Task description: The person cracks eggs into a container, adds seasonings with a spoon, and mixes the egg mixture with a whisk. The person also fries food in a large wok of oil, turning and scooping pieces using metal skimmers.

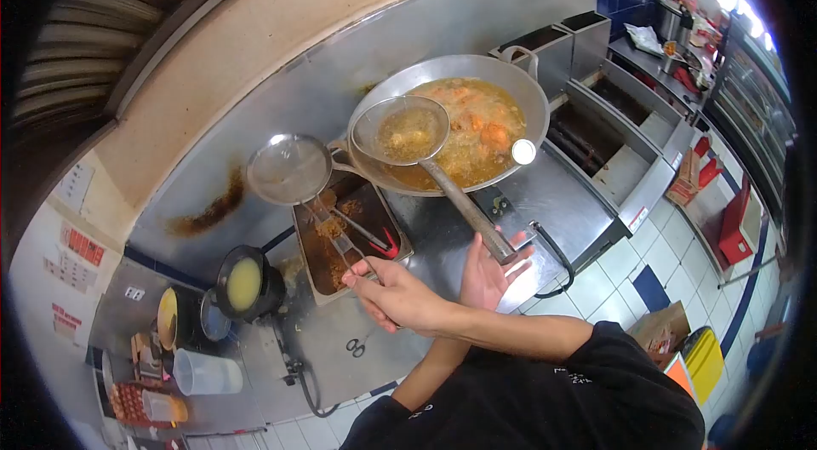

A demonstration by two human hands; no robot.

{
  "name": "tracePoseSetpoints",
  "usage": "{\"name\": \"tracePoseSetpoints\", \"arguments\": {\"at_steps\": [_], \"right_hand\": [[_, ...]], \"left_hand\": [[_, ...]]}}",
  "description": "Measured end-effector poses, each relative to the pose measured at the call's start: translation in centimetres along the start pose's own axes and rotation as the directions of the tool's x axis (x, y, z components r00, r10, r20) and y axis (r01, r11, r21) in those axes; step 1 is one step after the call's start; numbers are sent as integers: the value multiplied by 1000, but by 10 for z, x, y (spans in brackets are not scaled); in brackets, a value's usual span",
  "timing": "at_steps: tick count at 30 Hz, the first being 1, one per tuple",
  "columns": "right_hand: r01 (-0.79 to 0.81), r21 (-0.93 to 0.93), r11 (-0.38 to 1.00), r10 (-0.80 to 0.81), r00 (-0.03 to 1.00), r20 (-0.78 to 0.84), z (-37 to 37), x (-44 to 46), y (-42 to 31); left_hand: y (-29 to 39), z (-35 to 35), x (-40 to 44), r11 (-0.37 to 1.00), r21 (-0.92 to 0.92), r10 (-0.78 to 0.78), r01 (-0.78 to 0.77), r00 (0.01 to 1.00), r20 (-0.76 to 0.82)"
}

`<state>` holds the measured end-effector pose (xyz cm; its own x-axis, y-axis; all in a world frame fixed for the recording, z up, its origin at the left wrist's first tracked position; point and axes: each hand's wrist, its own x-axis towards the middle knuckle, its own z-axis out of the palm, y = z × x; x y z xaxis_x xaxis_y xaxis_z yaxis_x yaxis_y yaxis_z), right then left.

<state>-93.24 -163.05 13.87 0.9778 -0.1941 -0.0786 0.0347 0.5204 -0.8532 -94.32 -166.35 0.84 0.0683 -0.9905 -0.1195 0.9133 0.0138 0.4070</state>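
My arms cross, the right forearm above the left. My right hand [383, 292], over on the left side, is closed on the handle of a fine-mesh strainer [291, 169], whose basket hangs by the wall beside the wok. Palm up, my left hand [494, 271] has its fingers spread around the handle end of a second strainer [400, 130]; the fingers are not wrapped round it. That strainer's basket is over the large wok [534, 101], with its handle crossing the rim. Orange-brown pieces of food [494, 135] fry in bubbling oil.
A metal tray [322, 290] holding brown crumbs and red-handled tongs [387, 247] stands below the strainer. Left are a black pan [223, 288] of yellowish liquid and a plastic container [208, 373]. Scissors [357, 348] lie on the counter. Fryers [596, 143] stand at right.
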Motion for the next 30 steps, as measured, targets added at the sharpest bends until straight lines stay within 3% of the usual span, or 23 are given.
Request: {"name": "tracePoseSetpoints", "arguments": {"at_steps": [2,5,6,7,8,9,10,12,17,19,25,27,29,30], "right_hand": [[6,73,997,-5,1000,-4,-5,-14,-23],[37,14,999,-38,999,12,-30,-35,-62],[140,-122,983,-144,989,-19,-46,-38,-69],[226,-256,940,-244,969,-37,-64,-44,-74],[181,-177,968,-187,982,-18,-83,-52,-91],[133,-101,986,-133,991,11,-103,-60,-111],[118,-169,978,-127,991,-41,-123,-67,-130],[96,-336,937,-150,979,-137,-170,-74,-161],[99,-702,706,-341,916,-214,-302,-64,-208],[59,-759,649,-336,917,-216,-326,-71,-221],[-42,-910,413,-278,946,-169,-359,-59,-234],[6,-989,147,-301,953,-39,-362,-42,-231],[-69,-992,104,-238,967,-92,-359,-21,-232],[-82,-996,-36,-209,975,-72,-372,6,-218]], "left_hand": [[11,34,11,984,-151,65,-91,983,-170],[31,-4,34,993,-46,107,-113,987,-120],[34,-12,38,959,-280,43,-43,999,-8],[27,0,27,927,-351,133,-128,991,-9],[26,37,6,965,-119,192,-233,940,-283],[33,66,-12,955,135,296,-264,805,-513],[43,63,-18,948,140,318,-287,798,-512],[54,54,-32,958,-243,94,-154,965,-243],[55,53,-35,974,-156,120,-167,954,-273],[40,72,-31,972,165,224,-169,879,-420],[25,74,-19,937,310,308,-160,799,-517],[19,90,-11,914,380,342,-140,769,-540],[11,88,-12,910,385,353,-150,767,-536],[8,88,-14,908,390,361,-156,762,-537]]}}
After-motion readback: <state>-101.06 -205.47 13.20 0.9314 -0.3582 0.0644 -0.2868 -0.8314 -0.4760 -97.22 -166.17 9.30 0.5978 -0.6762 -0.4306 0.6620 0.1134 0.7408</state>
